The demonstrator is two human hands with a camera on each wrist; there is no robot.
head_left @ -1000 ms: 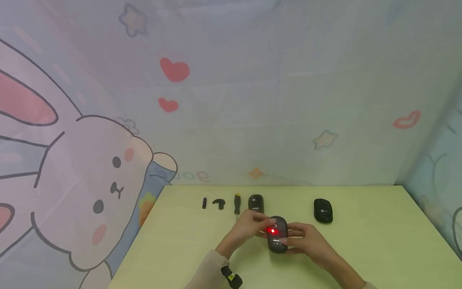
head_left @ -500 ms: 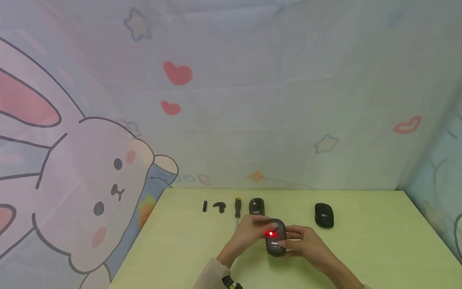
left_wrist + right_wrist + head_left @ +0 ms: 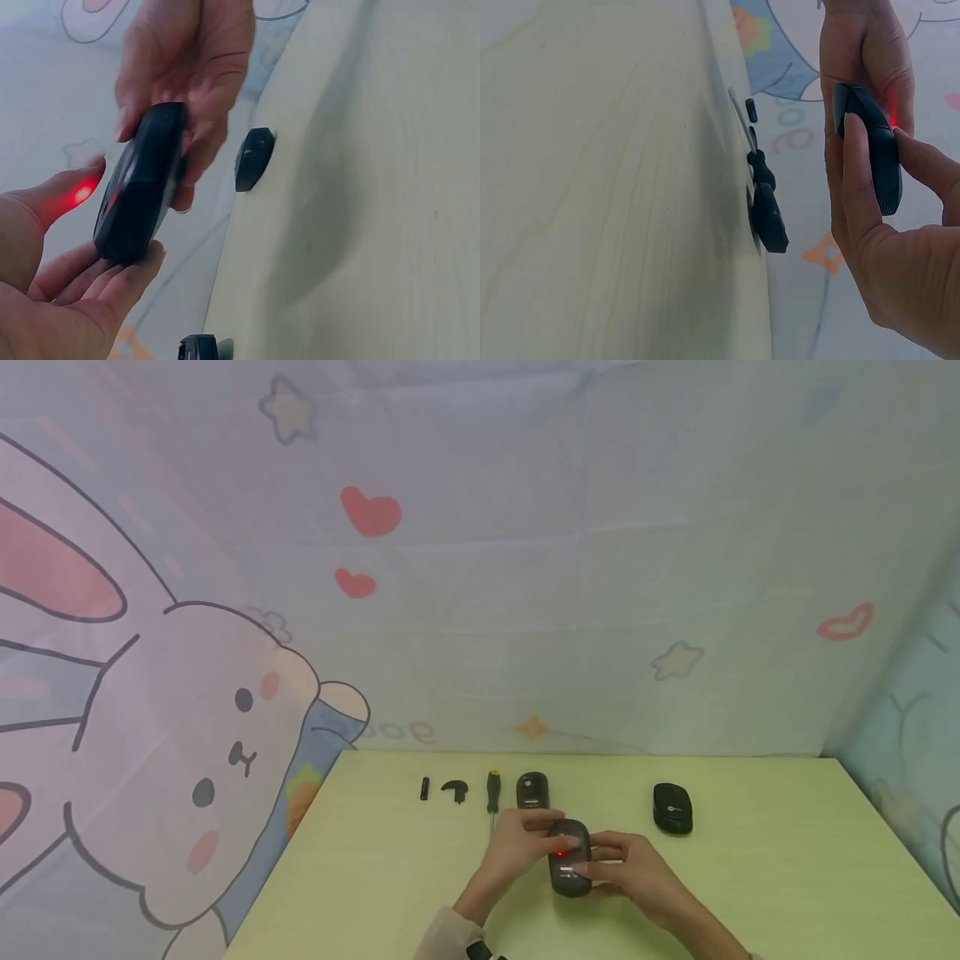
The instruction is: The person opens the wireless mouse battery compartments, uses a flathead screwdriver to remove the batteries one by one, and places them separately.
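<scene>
A black computer mouse (image 3: pixel 570 881) is held above the table with its underside up, a red light glowing on it. My right hand (image 3: pixel 637 870) grips its right side between thumb and fingers. On the other side my left hand (image 3: pixel 513 847) has its fingertips against the mouse's edge. The left thumb reaches over the underside, and in the left wrist view the red light falls on that thumb (image 3: pixel 75 191). In the right wrist view, the right fingers and thumb pinch the mouse (image 3: pixel 881 161).
On the pale yellow table (image 3: pixel 360 877) lie a small dark cylinder (image 3: pixel 424 788), a black hooked piece (image 3: pixel 455 790), a screwdriver (image 3: pixel 493 793) and a second mouse (image 3: pixel 532 790) behind the hands. A black mouse (image 3: pixel 672 808) sits at the right. A printed cloth (image 3: pixel 480 635) hangs behind.
Both hands have shifted slightly left and nearer with the mouse. The red light looks dimmer and more covered by the left thumb in the head view.
</scene>
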